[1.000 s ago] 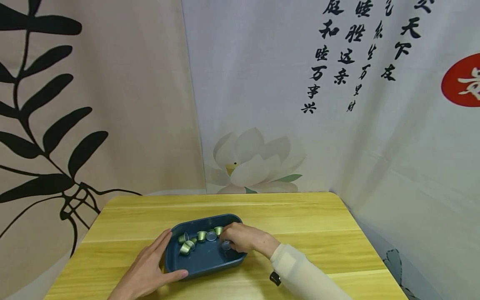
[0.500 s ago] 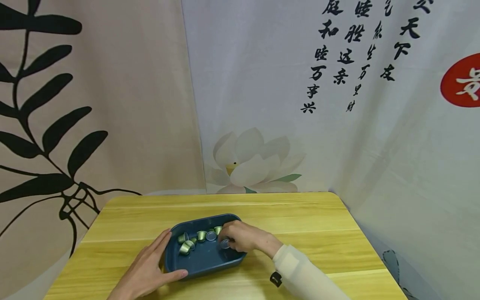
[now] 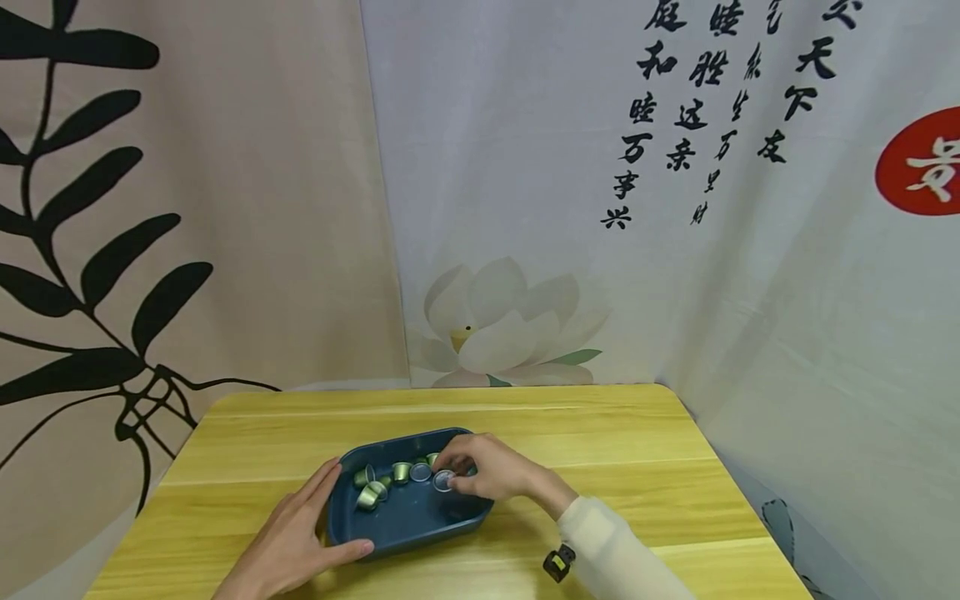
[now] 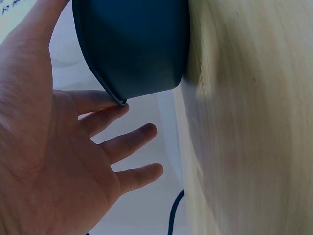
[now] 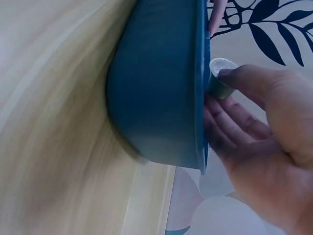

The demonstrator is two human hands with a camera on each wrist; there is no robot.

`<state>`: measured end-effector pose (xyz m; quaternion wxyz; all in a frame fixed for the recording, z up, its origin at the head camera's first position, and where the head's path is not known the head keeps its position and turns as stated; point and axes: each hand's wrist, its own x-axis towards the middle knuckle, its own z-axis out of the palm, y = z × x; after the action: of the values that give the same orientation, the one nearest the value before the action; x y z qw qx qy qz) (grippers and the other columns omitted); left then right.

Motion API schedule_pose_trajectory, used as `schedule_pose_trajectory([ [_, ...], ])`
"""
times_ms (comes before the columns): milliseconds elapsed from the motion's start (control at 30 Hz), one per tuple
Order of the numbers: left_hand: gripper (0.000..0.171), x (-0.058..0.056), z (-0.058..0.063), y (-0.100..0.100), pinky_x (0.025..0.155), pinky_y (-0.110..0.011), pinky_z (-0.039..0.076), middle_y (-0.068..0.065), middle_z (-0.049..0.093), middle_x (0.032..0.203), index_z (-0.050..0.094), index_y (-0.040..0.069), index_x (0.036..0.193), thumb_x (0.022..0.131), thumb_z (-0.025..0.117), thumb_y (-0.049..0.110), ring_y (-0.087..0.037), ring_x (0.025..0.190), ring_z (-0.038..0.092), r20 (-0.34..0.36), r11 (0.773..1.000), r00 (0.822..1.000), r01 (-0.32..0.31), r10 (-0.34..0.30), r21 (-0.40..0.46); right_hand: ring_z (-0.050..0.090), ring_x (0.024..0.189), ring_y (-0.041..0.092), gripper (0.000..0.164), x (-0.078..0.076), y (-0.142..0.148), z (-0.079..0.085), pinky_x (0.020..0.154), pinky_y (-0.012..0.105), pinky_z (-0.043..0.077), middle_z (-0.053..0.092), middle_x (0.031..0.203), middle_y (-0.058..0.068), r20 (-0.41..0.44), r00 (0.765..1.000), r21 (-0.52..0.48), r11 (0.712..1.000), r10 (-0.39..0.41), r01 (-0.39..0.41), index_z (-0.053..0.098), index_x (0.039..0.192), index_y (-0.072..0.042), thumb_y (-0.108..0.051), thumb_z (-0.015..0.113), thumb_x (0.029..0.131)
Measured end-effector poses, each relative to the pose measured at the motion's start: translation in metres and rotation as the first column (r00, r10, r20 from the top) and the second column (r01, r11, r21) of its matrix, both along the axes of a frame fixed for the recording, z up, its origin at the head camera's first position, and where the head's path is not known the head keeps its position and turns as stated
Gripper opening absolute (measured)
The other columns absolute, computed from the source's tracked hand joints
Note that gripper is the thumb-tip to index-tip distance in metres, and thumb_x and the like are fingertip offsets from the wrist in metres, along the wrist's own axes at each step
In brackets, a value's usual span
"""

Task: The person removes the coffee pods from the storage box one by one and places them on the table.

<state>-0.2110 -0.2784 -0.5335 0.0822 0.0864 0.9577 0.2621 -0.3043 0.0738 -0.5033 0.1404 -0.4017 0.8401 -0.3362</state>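
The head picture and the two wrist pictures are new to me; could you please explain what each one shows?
There is no machine here: a person works with two bare hands. The head camera looks forward and down at a wooden table, on which stands a blue tray with several small green cups inside. The left wrist camera looks at the left hand, which touches the tray's edge with fingers spread. The right wrist camera looks at the right hand, which pinches one pale-topped cup. Both wrist pictures appear turned sideways.
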Motion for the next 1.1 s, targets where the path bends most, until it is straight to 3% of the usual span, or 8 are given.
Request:
schedule_pose_trajectory([
  [167,0.139,0.0,0.001,0.001,0.119,-0.086,0.043,-0.03,0.022,0.186,0.02,0.004,0.181,0.085,0.083,0.082,-0.063,0.16,0.043,0.006,1.0,1.0,-0.006,0.006,-0.003,0.078,0.113,0.007,0.028,0.004,0.003,0.004,0.101,0.019,0.064,0.079,0.134,0.007,0.052,0.999,-0.087,0.996,-0.016,0.02,0.078,0.138,-0.007,-0.01,0.072,0.11],
  [367,0.139,0.001,0.001,0.002,0.119,-0.086,0.042,-0.03,0.022,0.186,0.021,0.003,0.181,0.085,0.084,0.082,-0.063,0.16,0.043,0.002,1.0,1.0,-0.008,0.008,0.0,0.075,0.109,0.004,0.028,0.006,0.006,0.007,0.1,0.023,0.065,0.079,0.134,0.008,0.057,0.998,-0.13,0.991,-0.035,0.042,0.078,0.137,-0.007,-0.01,0.074,0.109],
  [600,0.139,0.002,0.001,0.002,0.119,-0.085,0.043,-0.03,0.024,0.186,0.022,0.003,0.18,0.084,0.083,0.083,-0.061,0.16,0.044,-0.021,1.0,1.0,-0.001,0.001,-0.008,0.077,0.105,0.011,0.031,0.01,0.011,0.009,0.094,0.025,0.066,0.079,0.128,0.014,0.115,0.993,-0.177,0.983,-0.035,0.055,0.074,0.141,-0.005,-0.012,0.07,0.111],
  [867,0.139,0.015,0.002,0.009,0.12,-0.085,0.042,-0.029,0.024,0.186,0.022,0.002,0.18,0.085,0.083,0.083,-0.06,0.16,0.044,-0.025,1.0,1.0,-0.019,0.018,-0.019,0.073,0.097,0.004,0.031,0.02,0.024,0.01,0.085,0.019,0.061,0.079,0.126,0.009,0.129,0.991,-0.201,0.978,-0.035,0.06,0.074,0.142,-0.01,-0.012,0.068,0.111],
  [1000,0.138,0.023,0.003,0.012,0.119,-0.085,0.043,-0.03,0.024,0.186,0.024,0.0,0.179,0.085,0.083,0.082,-0.06,0.16,0.045,-0.036,1.0,0.999,-0.019,0.018,-0.012,0.073,0.096,0.006,0.03,0.024,0.031,0.009,0.083,0.02,0.061,0.08,0.124,0.009,0.123,0.992,-0.214,0.975,-0.035,0.061,0.075,0.14,-0.008,-0.015,0.069,0.111],
  [1100,0.138,0.028,0.003,0.015,0.119,-0.085,0.043,-0.03,0.024,0.186,0.024,0.0,0.179,0.085,0.083,0.082,-0.06,0.16,0.044,-0.036,1.0,0.999,-0.021,0.021,-0.005,0.074,0.097,0.009,0.028,0.027,0.036,0.008,0.084,0.021,0.061,0.08,0.124,0.009,0.128,0.991,-0.217,0.974,-0.033,0.06,0.076,0.139,-0.013,-0.018,0.07,0.112],
])
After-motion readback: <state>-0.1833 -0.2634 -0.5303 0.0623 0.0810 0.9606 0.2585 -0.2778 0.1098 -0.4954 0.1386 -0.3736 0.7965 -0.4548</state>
